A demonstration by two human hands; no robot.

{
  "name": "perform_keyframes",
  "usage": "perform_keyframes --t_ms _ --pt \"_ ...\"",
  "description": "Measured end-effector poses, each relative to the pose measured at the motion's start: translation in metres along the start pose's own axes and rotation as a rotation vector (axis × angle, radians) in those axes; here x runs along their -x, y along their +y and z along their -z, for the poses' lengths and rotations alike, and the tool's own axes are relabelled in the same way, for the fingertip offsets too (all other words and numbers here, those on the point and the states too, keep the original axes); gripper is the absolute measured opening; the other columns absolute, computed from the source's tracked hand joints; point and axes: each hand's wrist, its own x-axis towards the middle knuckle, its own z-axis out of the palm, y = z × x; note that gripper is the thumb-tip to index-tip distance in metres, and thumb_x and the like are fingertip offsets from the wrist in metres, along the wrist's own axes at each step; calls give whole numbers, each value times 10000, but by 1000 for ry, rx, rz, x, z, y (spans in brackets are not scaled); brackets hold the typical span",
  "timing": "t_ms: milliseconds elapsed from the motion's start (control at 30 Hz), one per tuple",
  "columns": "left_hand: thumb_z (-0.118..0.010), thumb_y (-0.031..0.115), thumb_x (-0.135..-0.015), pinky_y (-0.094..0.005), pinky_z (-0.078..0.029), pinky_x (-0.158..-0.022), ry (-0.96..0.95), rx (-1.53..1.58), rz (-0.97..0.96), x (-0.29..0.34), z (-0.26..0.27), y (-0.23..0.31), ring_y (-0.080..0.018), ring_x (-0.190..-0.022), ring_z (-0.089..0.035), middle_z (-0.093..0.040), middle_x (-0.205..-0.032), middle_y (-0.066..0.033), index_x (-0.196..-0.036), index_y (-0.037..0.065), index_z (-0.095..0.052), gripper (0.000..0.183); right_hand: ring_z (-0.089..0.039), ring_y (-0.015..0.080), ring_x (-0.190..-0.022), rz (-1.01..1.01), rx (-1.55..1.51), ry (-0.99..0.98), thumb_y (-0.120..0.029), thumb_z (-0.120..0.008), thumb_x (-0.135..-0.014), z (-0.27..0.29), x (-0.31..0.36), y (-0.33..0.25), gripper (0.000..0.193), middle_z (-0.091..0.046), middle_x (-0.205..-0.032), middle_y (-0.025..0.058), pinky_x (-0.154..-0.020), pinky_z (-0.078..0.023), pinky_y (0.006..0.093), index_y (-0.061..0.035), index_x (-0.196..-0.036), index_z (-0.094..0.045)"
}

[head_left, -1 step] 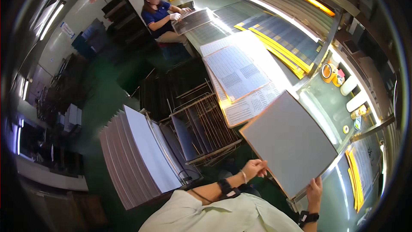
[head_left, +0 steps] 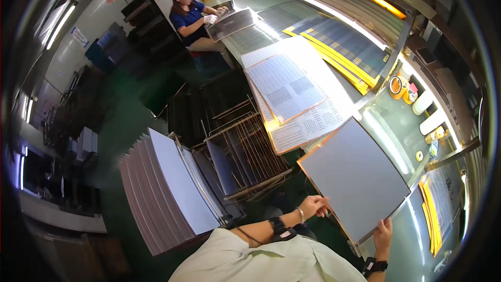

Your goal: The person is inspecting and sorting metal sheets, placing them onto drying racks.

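Note:
A flat rectangular grey panel [head_left: 357, 177] with a thin brown edge is tilted in front of me, at the near side of the worktable. My left hand [head_left: 313, 207] has its fingers bent in at the panel's left edge and appears to pinch it. At the near right corner, my right hand [head_left: 383, 234] grips the panel, thumb on the grey face and the other fingers mostly hidden behind. Both wrists wear black straps with small modules.
Printed sheets [head_left: 292, 86] lie on the lit table beyond the panel. Left stand a wire rack [head_left: 250, 151] with upright panels and a row of large boards [head_left: 177, 188]. Tape rolls and bottles [head_left: 425, 104] line the right side. A gloved co-worker [head_left: 190, 23] sits at the far end.
The panel's far edge has shifted slightly toward me and to the right, and its face looks lighter. Both hands stay at nearly the same places on it.

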Motion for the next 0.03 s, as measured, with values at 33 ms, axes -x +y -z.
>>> perform_keyframes --t_ms 33 --pt "-517 265 -879 -245 -488 -544 -122 11 63 -8 -11 -5 -132 -556 -590 -622 -679 -87 -846 17 -578 257 -430 205 -1166 19 18 -28 -50 -469 -856 12 10 -3 470 -433 -1265 65 -947 -387 313 -58 -1299 -314"
